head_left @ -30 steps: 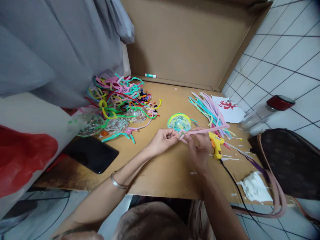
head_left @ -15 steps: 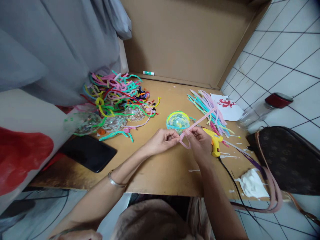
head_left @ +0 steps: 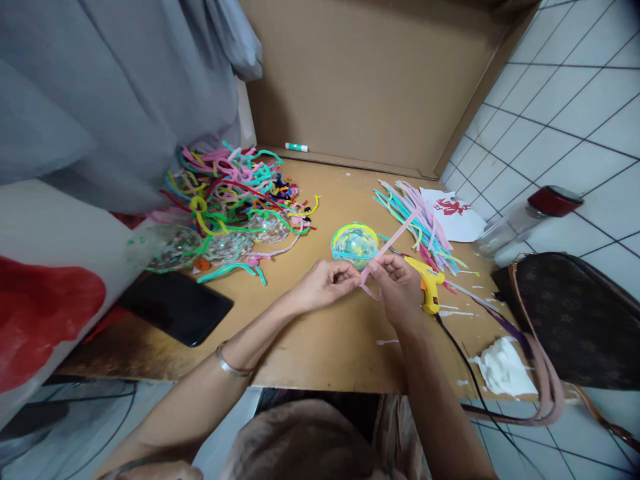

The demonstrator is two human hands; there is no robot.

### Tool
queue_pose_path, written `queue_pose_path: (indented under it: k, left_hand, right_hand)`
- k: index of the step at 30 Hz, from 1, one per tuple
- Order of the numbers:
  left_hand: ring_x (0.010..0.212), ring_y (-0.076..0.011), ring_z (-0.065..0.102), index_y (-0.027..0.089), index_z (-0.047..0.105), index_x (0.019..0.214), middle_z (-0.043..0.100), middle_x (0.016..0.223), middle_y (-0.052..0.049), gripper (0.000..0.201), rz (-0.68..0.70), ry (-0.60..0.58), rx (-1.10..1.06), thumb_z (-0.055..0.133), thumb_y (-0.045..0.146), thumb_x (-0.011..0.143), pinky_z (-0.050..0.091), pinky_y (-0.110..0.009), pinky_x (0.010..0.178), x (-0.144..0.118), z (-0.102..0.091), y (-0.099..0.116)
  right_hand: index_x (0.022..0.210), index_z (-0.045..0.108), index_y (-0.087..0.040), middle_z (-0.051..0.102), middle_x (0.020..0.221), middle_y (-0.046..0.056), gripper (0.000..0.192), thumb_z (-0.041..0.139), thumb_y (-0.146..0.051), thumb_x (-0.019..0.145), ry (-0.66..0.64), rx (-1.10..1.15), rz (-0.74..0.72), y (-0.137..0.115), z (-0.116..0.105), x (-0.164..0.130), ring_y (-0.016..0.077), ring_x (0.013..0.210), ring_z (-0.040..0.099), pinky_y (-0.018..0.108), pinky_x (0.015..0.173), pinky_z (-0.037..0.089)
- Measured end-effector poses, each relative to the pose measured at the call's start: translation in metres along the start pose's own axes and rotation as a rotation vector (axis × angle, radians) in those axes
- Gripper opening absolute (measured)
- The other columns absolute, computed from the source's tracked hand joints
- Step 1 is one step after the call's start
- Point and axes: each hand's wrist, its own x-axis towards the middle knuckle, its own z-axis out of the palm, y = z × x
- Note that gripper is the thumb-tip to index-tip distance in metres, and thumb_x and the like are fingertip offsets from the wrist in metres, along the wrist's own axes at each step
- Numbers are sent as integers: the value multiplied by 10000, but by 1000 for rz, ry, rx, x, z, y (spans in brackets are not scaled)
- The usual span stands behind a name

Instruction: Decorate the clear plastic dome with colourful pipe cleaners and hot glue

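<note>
Between both hands is a pink pipe cleaner point(head_left: 399, 233), bent into a small loop low down, with its long straight end slanting up to the right. My left hand point(head_left: 333, 281) pinches the loop's left side between thumb and fingers. My right hand point(head_left: 400, 287) is closed on the pipe cleaner where the loop meets the straight part. Just beyond the hands sits a clear dome point(head_left: 356, 245) with yellow and blue pipe cleaners around it. Right beside my right hand lies a yellow glue gun point(head_left: 431, 283), partly hidden behind the fingers.
A tangled heap of coloured pipe cleaners point(head_left: 235, 180) and several clear domes lie left, near a black phone point(head_left: 177, 307). At right are straight pipe cleaners point(head_left: 417, 220), a printed paper point(head_left: 460, 220), a bottle point(head_left: 525, 220), a brown bag point(head_left: 570, 320) and crumpled tissue point(head_left: 505, 367).
The pink pipe cleaner's free end has tipped slightly down and left, and its loop looks flatter. Both hands stay in nearly the same place.
</note>
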Motion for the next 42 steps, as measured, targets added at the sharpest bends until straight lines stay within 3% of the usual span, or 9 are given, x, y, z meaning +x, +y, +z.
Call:
queue_pose_path:
  k: [13, 23, 26, 30, 36, 42]
  left_hand:
    - [530, -76, 308, 129, 643, 692, 419, 555, 34, 389, -24, 8, 4, 605, 495, 816, 214, -207, 484, 0, -1, 3]
    - [603, -112, 447, 149, 683, 742, 560, 644, 0, 339, 98, 11, 73, 583, 451, 856, 342, -229, 589, 0, 0, 0]
    - [660, -124, 493, 145, 689, 768, 605, 706, -19, 315, 118, 36, 101, 572, 420, 868, 370, -228, 621, 0, 1, -1]
    - [560, -84, 394, 124, 675, 757, 528, 619, 15, 335, 53, 56, 93, 597, 436, 851, 291, -207, 534, 0, 4, -3]
    - [523, -75, 424, 118, 661, 772, 565, 598, 12, 334, 2, 203, 7, 682, 452, 772, 325, -204, 522, 2, 8, -11]
    - [505, -82, 459, 121, 702, 713, 608, 574, -8, 315, 48, 266, -12, 703, 434, 753, 357, -213, 519, 4, 11, -13]
  right_hand:
    - [688, 616, -213, 657, 631, -10, 239, 754, -407, 704, 0, 26, 15, -1, 1, -2, 107, 541, 543, 237, 530, 431]
    - [688, 633, -214, 692, 661, -3, 196, 760, -362, 709, -14, 70, 7, 6, 1, -2, 123, 608, 609, 254, 611, 490]
    - [679, 625, -212, 688, 643, -8, 217, 765, -376, 703, 11, 79, 14, 3, 2, -3, 116, 576, 600, 240, 566, 485]
    - [683, 628, -202, 684, 637, -13, 252, 776, -406, 684, 26, 73, 11, 3, 3, -4, 111, 564, 594, 220, 520, 475]
    - [692, 641, -202, 661, 612, -32, 208, 761, -371, 702, 33, 28, -31, 6, 5, -5, 106, 578, 601, 221, 557, 497]
    - [688, 633, -205, 647, 609, -35, 205, 744, -375, 720, 35, 9, -45, 3, 8, -8, 114, 585, 600, 250, 598, 516]
